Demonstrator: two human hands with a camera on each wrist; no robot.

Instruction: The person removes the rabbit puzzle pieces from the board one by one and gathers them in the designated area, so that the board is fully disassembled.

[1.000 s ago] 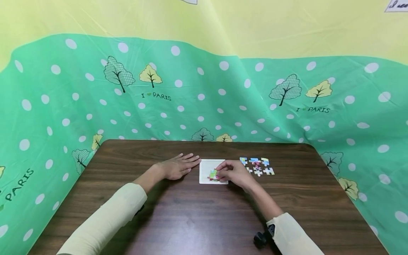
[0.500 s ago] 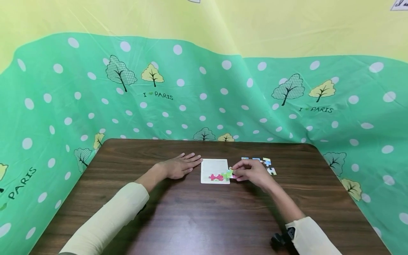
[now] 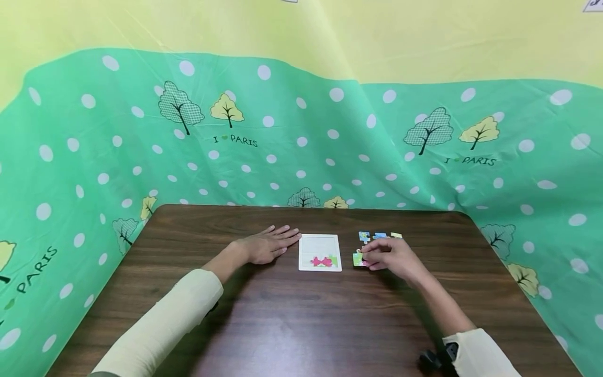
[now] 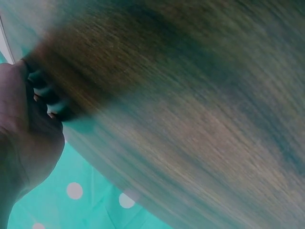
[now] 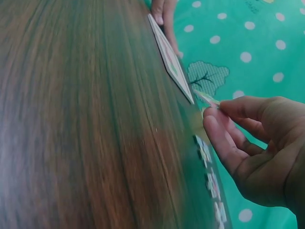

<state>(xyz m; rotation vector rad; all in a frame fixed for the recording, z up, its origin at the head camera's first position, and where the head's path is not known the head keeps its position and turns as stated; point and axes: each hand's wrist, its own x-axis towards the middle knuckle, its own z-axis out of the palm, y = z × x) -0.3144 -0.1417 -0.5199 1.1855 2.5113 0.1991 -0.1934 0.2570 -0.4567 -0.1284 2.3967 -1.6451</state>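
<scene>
A green jigsaw piece [image 3: 357, 259] is pinched between the thumb and fingers of my right hand [image 3: 394, 256], to the right of the white puzzle tray [image 3: 317, 242]. In the right wrist view this piece [image 5: 208, 99] appears thin and edge-on at the fingertips. Inside the tray, pink shapes [image 3: 321, 261] with some green lie along the lower right. My left hand [image 3: 264, 246] lies flat on the table, its fingers straight and their tips right at the tray's left edge. The left wrist view catches only part of that hand [image 4: 31, 119].
Several loose jigsaw pieces [image 3: 364, 236] lie beyond my right hand, which partly hides them; some [image 5: 212, 185] also show in the right wrist view. The dark wooden table [image 3: 282, 319] ends against a green dotted cloth [image 3: 235, 188].
My right hand has moved right from over the tray, carrying the green jigsaw piece out past the tray's right edge. The pink shapes in the tray have come into view. My left hand stays put.
</scene>
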